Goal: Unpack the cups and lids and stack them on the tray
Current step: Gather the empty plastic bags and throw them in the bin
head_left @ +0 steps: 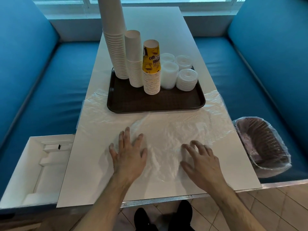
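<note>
matt paper cup stacks (136, 64) and translucent plastic lids (186, 80) are borne by a dark textured plastic tray (156, 104); thin, crinkled clear plastic film (166, 140) is spread on the smooth matt white table (90, 180); glossy blue upholstery (50, 90).

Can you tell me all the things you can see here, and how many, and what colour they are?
tray: one, dark brown, middle of the table
cup stacks: three, upside down; two white, one topped by a yellow printed cup; left part of the tray
lid stacks: four, clear white, right part of the tray
plastic wrap: clear, spread on the table in front of the tray
table: one, white
box: one, white, open, on the left bench
bin: one, brown with a clear liner, on the right
benches: two, blue, either side
left hand: open, flat on the wrap
right hand: open, fingers on the wrap
</note>
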